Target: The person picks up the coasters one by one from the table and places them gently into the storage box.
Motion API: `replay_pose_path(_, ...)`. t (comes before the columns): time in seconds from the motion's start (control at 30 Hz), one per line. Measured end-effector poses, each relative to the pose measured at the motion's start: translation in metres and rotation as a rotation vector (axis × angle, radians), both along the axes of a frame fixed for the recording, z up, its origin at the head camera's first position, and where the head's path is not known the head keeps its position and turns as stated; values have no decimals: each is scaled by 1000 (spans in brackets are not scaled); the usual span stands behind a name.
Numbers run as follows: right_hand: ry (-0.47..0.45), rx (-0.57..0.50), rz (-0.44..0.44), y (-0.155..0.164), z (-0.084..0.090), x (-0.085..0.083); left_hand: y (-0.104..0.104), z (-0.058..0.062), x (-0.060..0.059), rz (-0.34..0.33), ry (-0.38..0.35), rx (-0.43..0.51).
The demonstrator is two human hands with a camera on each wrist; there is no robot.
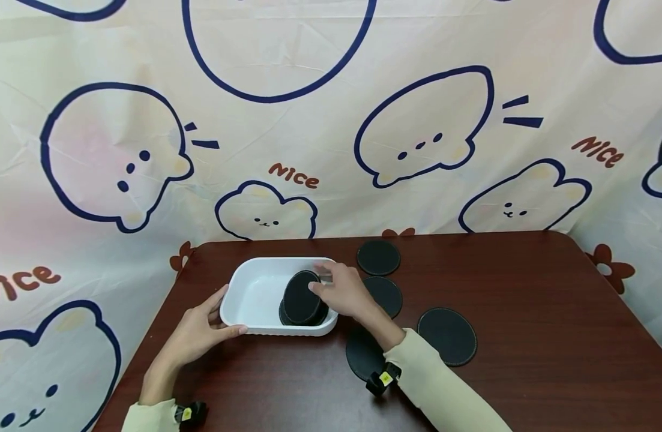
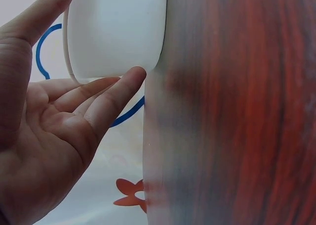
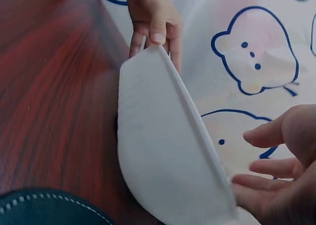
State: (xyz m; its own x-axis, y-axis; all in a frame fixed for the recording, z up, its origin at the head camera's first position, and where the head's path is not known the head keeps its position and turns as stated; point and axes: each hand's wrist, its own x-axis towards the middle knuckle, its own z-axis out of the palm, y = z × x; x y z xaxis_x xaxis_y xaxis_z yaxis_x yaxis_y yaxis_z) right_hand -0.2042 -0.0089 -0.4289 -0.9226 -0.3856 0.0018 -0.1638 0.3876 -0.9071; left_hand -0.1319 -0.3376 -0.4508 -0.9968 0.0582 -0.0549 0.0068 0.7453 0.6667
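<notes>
A white tray [image 1: 252, 300] sits toward the left of the dark wooden table. My left hand [image 1: 198, 333] holds its left end, thumb by the near corner and fingers along the end wall. Inside the tray's right part lie black round coasters, one overlapping another; the top coaster [image 1: 300, 297] looks tilted. My right hand [image 1: 344, 291] is over the tray's right end, its thumb at the top coaster's edge. In the right wrist view the right hand's fingers [image 3: 266, 183] are spread apart from the thumb, with nothing visible between them. The tray wall hides the coasters there.
Right of the tray, more black coasters lie on the table: a far one [image 1: 378, 257], one partly behind the right wrist [image 1: 383, 294], one under the forearm [image 1: 363, 354], and another farther right [image 1: 447, 336]. A printed cloth [image 1: 331, 138] hangs behind the table.
</notes>
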Motion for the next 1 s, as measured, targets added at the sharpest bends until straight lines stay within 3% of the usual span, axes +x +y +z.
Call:
replay_pose_path(0.1,58,6,-21,6,4,3,0,0,0,0,0,-1)
replay_pose_path(0.33,43,-68,-39,26,5,3,1,0,0,1,8,-19)
replay_pose_path(0.67,0,-124,6,69,5,2,2,2,0,10,-8,-3)
replay_pose_path(1.0,17,-79,15,108,3,3,3,3,2,13,-23,-5)
